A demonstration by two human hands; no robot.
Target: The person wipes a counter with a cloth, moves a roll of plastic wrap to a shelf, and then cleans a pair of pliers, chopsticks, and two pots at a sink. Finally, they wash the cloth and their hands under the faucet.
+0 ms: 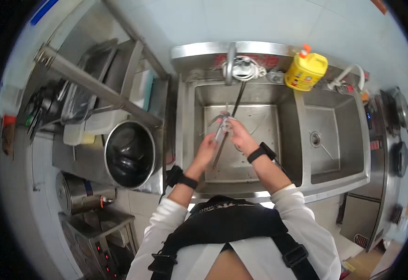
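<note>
- Silvery metal shows between the two hands: a small metal tool (pixel 224 122), blurred enough that I cannot tell exactly what it is.
- From my remote view, it is held up over the large basin (pixel 264 158), near the middle.
- I read the left hand (pixel 207 146) as closed around its lower end, fingers curled in.
- I see the right hand (pixel 242 138) with its fingers pinching the upper part, close to where thin pieces spread outward.
- Beneath and behind the hands I have a long dark rod (pixel 238 100) slanting across the basin; I cannot tell whether either hand touches it.
- As for progress, I judge the handling to be under way: both hands are on the piece, and it has not been set down.
- What is finished on it and what is left I cannot tell, since blur and fingers hide its surface.
- I make out no stream from the faucet (pixel 230 63), and some specks lie on the basin floor.
- Neither hand is at the yellow jug (pixel 305 73), which stands upright on the back ledge, nor at the steel bowl (pixel 106 158) with dark things inside, on the counter to the left.
</note>
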